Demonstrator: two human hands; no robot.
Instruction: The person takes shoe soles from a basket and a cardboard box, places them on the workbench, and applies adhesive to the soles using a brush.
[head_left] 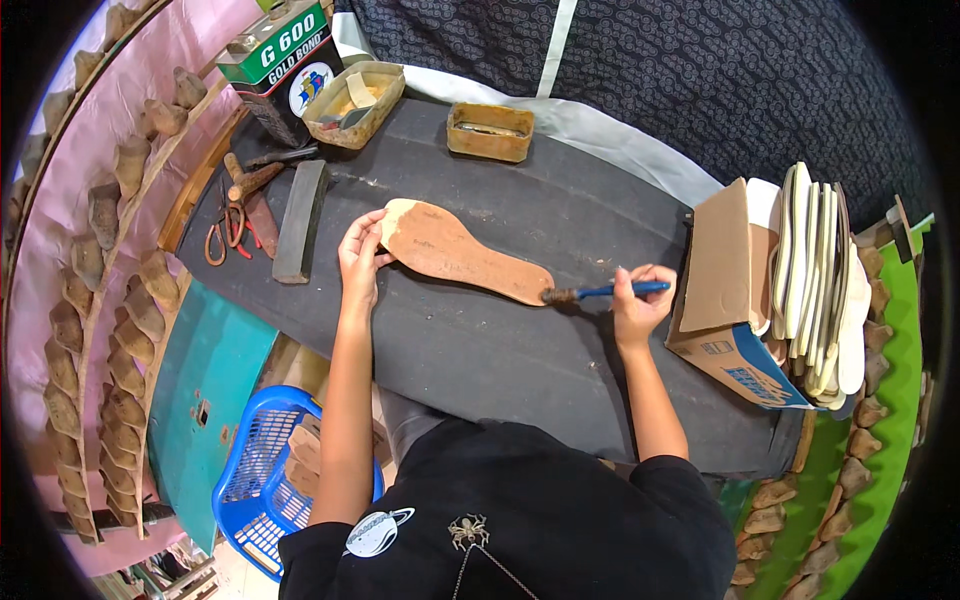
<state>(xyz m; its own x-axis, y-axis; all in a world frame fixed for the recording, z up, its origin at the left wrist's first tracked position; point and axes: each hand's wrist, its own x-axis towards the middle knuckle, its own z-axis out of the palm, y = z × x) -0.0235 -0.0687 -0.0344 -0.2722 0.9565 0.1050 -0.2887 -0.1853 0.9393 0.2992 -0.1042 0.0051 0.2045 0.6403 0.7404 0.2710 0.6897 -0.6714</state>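
Observation:
A brown shoe sole (455,248) with a pale patch at its left end lies across the dark table. My left hand (360,250) grips that pale end between thumb and fingers. In my right hand (643,300) is a brush (597,292) with a blue handle, held nearly level. Its dark, clumped bristles touch the sole's right tip. Beyond the sole stands a small yellowish rectangular tub (490,131) with a dark stick-like thing in it.
At the far left are a metal can (285,70), a plastic tray (356,105), a grey block (300,220), a hammer (250,185) and scissors (232,225). A cardboard box (712,265) of pale soles stands right. A blue basket (245,480) sits below the table; shoe lasts (130,165) line racks.

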